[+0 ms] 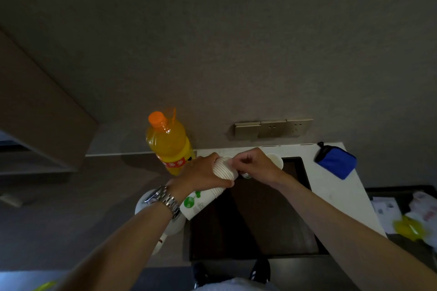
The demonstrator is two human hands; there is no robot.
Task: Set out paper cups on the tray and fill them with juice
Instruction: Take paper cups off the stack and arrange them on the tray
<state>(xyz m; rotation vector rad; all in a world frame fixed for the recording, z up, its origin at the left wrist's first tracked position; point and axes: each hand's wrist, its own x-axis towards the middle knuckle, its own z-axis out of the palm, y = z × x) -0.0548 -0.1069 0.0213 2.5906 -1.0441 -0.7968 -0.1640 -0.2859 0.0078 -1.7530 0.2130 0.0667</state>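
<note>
Cup stack [212, 186] was held tilted above the far-left part of the tray [272, 227], open end pointing away from the person, printed green side toward the wrist. Left hand [203, 172] was wrapped round the stack near its rims, fingers curled over the top. Right hand [255, 165] was at the stack's mouth, fingertips pinching the rim of the outermost cup; exact hold partly hidden. Tray was dark, rectangular, lying on the white counter [335, 186]. One cup [275, 159] stood upright at the tray's far edge, just behind the right hand; a second rim showed between the hands, mostly hidden. Juice bottle [169, 143], orange cap on, stood upright just left of the tray's far corner, close to the left hand. Watch [163, 199] on left wrist. White round objects lay below the left forearm, unclear what. Blue pouch [335, 160] lay on the counter's far right corner, well apart from the tray. Wall sockets [274, 128] above the counter.
</note>
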